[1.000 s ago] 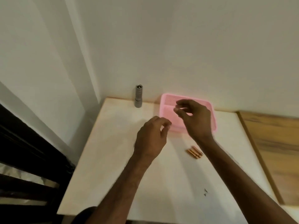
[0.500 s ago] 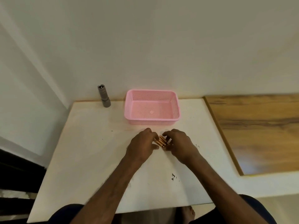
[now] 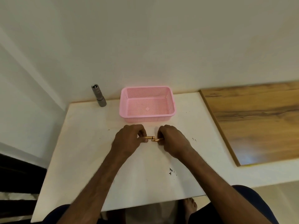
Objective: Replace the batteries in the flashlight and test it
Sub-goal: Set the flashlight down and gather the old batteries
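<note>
A grey flashlight (image 3: 98, 97) stands upright at the back left of the white table (image 3: 84, 159), against the wall. Copper-coloured batteries (image 3: 152, 138) lie in the middle of the table, between my two hands. My left hand (image 3: 129, 139) pinches the left end of one battery. My right hand (image 3: 173, 141) pinches the right end of another. Curled fingers hide most of each battery; how many there are I cannot tell.
An empty pink mesh basket (image 3: 172, 102) sits just behind my hands. A wooden board (image 3: 252, 120) covers the surface to the right. The wall runs along the back and left. Black specks (image 3: 171, 171) mark the table near its front edge.
My hands dropped from in front of the basket to the batteries and took hold of them. The two hands have since drawn slightly apart. The view swung to face the table squarely.
</note>
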